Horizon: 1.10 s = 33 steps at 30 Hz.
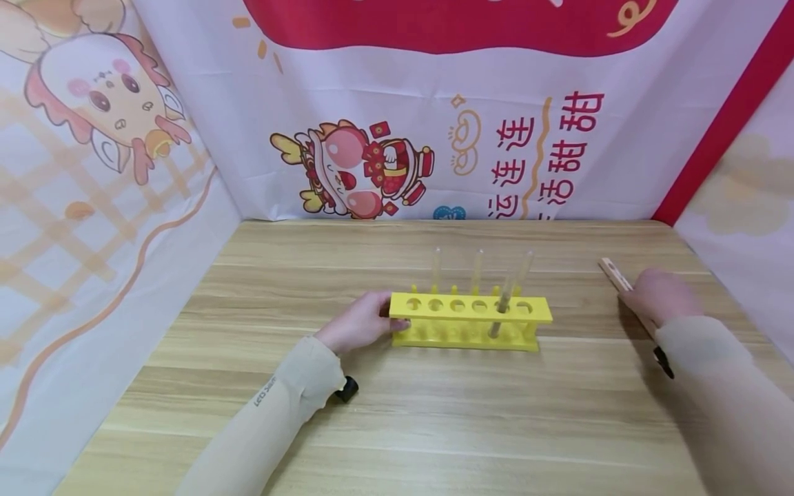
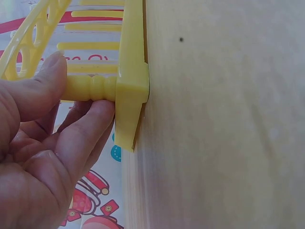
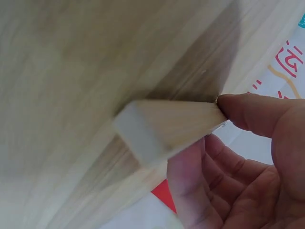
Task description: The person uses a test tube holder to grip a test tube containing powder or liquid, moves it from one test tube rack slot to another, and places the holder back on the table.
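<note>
A yellow test tube rack (image 1: pixel 471 336) stands on the table. My left hand (image 1: pixel 362 320) grips its left end; in the left wrist view the thumb (image 2: pixel 50 81) and fingers are around the ribbed end post (image 2: pixel 90 88). One test tube (image 1: pixel 504 296) with greyish contents leans in a hole towards the rack's right. Behind the holes, three clear test tubes (image 1: pixel 477 272) stand over the row of pegs. Off to the right, my right hand (image 1: pixel 660 296) pinches a long wooden test tube clamp (image 1: pixel 615 274) between thumb and fingers. Its squared end (image 3: pixel 140 133) points at the wrist camera.
The wood-grain table (image 1: pixel 397 427) ends at a printed cloth backdrop (image 1: pixel 397 83) behind the rack. More cloth hangs on the left (image 1: pixel 112 262) and right sides.
</note>
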{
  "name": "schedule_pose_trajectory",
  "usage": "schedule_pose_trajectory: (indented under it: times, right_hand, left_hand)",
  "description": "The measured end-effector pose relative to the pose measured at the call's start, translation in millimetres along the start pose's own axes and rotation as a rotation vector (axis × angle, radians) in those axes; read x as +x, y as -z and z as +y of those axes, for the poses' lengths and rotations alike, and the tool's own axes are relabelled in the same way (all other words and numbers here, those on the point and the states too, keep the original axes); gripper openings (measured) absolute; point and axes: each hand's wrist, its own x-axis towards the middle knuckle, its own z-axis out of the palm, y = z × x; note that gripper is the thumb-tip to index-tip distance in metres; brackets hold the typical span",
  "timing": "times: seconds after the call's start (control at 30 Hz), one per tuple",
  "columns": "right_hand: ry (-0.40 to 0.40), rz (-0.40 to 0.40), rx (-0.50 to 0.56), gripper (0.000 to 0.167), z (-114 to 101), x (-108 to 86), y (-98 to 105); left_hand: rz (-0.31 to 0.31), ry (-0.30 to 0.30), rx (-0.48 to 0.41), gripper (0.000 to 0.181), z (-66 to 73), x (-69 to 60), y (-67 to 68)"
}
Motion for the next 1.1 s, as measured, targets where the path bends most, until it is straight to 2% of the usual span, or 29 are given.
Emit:
schedule_pose_trajectory:
  times: [0.23, 0.43, 0.53, 0.6, 0.73, 0.87, 1.0, 1.1]
  right_hand:
    - [-0.013, -0.004, -0.004, 0.038, -2, -3.1, 2]
    - [-0.022, 0.002, 0.018, 0.038, -5, -13.7, 8]
    - [-0.022, 0.047, 0.019, 0.051, -13, -22.3, 14]
    - [-0.001, 0.09, 0.015, 0.063, -22, -28.9, 19]
    - [0.058, 0.165, 0.026, 0.078, -45, -44.5, 24]
    - [0.087, 0.208, 0.015, 0.085, -61, -59.5, 25]
    - [0.103, 0.2, 0.024, 0.086, -70, -67.2, 23]
    - [0.159, 0.214, 0.046, 0.085, -73, -70.0, 18]
  left_hand:
    - [-0.001, -0.012, -0.006, 0.029, 0.5, 1.9, -2.1]
    - [-0.009, -0.019, -0.01, 0.029, -1.2, 2.5, 0.1]
    - [-0.021, -0.021, 0.013, 0.029, -2.9, 1.9, 6.3]
    - [-0.032, -0.023, 0.063, 0.029, -2.5, -0.3, 13.3]
    - [-0.025, -0.013, 0.241, 0.049, 4.2, -12.7, 33.8]
    - [0.044, 0.008, 0.399, 0.07, 11.6, -33.1, 52.8]
    - [0.128, -0.015, 0.483, 0.082, 12.2, -52.9, 62.4]
    - [0.173, -0.042, 0.523, 0.091, 7.9, -66.1, 64.1]
